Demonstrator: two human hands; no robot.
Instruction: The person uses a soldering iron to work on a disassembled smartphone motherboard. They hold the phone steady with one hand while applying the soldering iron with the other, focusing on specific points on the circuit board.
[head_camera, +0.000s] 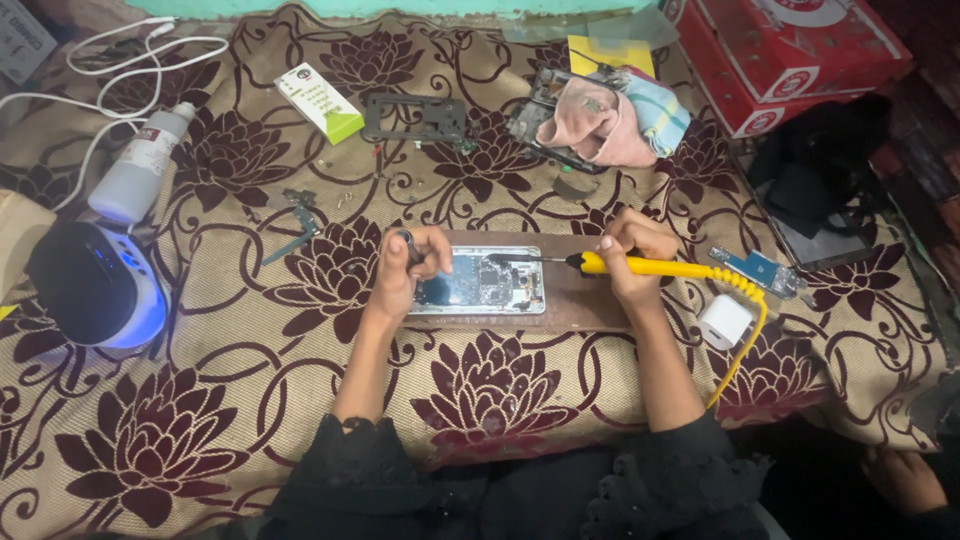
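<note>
We find the opened phone with its exposed silver circuit board (478, 281) lying flat on a brown rectangular board (580, 300), our landmark. Our left hand (405, 268) presses on the phone's left end, fingers curled around a small dark ring. Our right hand (632, 262) is clenched around the yellow-handled soldering iron (640, 266), tip over the phone's upper edge. We judge steadiness critical: brace the wrist on the board, touch only the intended joint.
</note>
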